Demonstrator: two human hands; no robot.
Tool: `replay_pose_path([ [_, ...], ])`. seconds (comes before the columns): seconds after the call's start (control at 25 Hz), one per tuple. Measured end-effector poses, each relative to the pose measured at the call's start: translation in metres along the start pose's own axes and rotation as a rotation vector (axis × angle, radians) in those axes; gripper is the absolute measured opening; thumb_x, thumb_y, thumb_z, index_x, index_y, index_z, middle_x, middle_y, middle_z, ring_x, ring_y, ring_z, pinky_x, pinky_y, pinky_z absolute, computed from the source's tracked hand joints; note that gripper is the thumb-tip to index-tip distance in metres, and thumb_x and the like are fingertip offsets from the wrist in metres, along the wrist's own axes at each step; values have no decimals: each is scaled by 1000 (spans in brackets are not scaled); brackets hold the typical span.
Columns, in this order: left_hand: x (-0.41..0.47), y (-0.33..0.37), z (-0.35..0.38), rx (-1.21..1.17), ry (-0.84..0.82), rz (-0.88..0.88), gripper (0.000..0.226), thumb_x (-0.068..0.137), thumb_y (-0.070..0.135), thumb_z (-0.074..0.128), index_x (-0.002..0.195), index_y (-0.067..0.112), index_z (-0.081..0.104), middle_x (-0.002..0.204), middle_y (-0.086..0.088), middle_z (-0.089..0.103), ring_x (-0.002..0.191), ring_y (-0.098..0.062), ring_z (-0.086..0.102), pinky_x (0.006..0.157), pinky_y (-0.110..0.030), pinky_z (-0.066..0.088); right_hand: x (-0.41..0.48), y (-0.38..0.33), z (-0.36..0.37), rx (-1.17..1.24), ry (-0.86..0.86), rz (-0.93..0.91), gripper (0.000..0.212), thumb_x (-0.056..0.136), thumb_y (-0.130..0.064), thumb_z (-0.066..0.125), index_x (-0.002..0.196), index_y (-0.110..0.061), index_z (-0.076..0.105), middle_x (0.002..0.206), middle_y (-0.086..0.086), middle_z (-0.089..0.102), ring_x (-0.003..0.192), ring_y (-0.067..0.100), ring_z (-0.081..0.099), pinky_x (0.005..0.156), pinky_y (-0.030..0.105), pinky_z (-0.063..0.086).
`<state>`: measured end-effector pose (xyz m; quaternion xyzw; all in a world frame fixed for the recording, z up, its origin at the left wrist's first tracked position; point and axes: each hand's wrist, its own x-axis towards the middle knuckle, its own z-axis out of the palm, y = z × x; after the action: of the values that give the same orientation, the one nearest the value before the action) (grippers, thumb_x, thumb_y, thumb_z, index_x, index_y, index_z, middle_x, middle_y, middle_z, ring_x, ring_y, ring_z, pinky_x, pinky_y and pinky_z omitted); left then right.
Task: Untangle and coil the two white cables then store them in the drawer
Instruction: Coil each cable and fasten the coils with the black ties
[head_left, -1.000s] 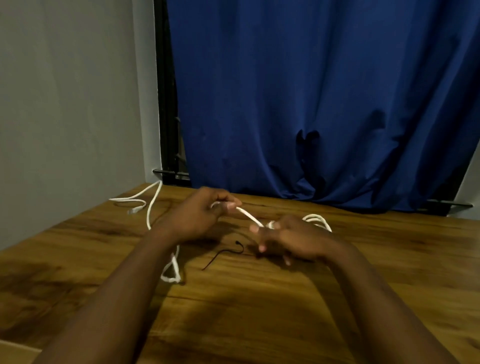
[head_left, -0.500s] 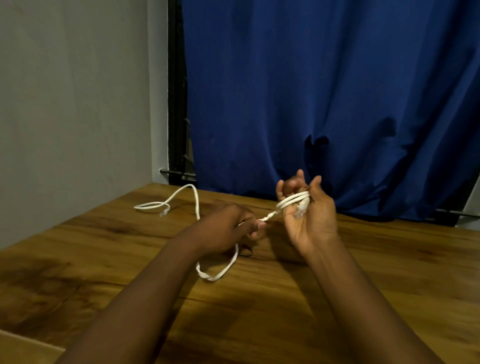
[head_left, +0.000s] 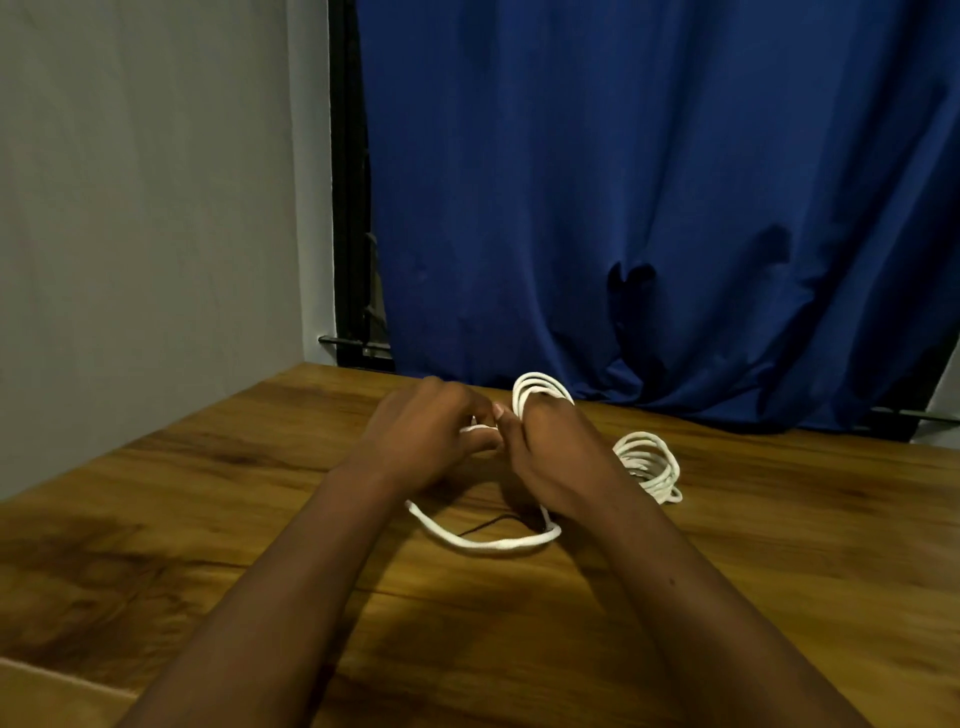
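Pinching cable: left hand, right hand

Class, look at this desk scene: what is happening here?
A person is partway through coiling a white cable: several loops sit round the right hand, while the left hand pinches the loose part right beside it. The slack droops in a loop onto the wooden table. A second cable lies coiled on the table, to the right of the hands.
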<state>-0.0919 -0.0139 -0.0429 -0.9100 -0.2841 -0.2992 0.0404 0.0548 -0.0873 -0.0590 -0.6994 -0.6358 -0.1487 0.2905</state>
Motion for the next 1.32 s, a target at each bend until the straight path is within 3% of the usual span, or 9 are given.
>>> replay_pose_path([
  [0.16,0,0,8,-23,12,-30,22,88,52,60,83,32,67,70,9,60,69,-11,52,61,-31,42,-3,12,-9,104,-73,-65,38,91,-53,43,87,-18,56,79,-5,56,74,14,54,67,39,48],
  [0.36,-4,-5,25,-556,-248,-266,16,88,35,69,79,22,67,68,4,68,61,-8,62,61,-29,52,-7,37,-15,-23,96,38,24,97,-35,48,101,-14,60,91,6,67,87,26,61,76,39,49],
  [0.44,-2,-3,36,-668,-144,-379,18,90,32,67,85,15,64,71,-3,68,60,-14,62,52,-27,51,-8,43,-18,-36,199,109,26,99,-34,45,98,-14,60,88,7,67,83,26,62,70,33,45],
  [0.52,3,-4,42,-661,116,-443,22,91,33,64,80,14,60,71,-3,65,65,-16,60,53,-25,44,-9,39,-18,-30,229,143,26,99,-32,45,98,-12,61,85,8,68,81,27,63,66,30,39],
  [0.68,12,-27,35,-471,435,-292,19,94,29,61,79,18,57,75,3,58,70,-14,55,55,-22,34,-8,8,-23,41,285,79,27,98,-33,47,93,-10,61,83,9,68,79,29,63,68,37,46],
  [0.88,39,-63,12,-80,696,-25,11,87,20,69,84,12,63,82,-4,58,65,-20,56,52,-36,43,-12,-2,-28,347,249,28,24,97,-33,50,79,-20,58,60,-7,54,61,10,55,62,32,44],
  [1.12,32,-69,47,-208,605,8,20,81,30,75,77,16,62,76,3,52,65,-11,51,55,-28,41,-10,9,-22,419,152,143,24,98,-35,49,81,-22,59,61,-10,54,63,4,55,61,26,41],
  [1.24,35,-55,32,-239,520,182,32,81,49,64,83,17,63,77,11,45,61,-5,39,55,-16,32,-11,13,-25,498,89,341,29,99,-32,48,89,-10,64,69,1,62,67,16,60,69,36,50],
  [1.32,31,-49,31,-242,442,277,44,91,56,48,91,16,66,79,12,48,64,-4,45,57,-21,39,-14,15,-31,726,-124,568,28,99,-30,49,92,-8,63,57,2,54,48,14,51,59,31,48],
])
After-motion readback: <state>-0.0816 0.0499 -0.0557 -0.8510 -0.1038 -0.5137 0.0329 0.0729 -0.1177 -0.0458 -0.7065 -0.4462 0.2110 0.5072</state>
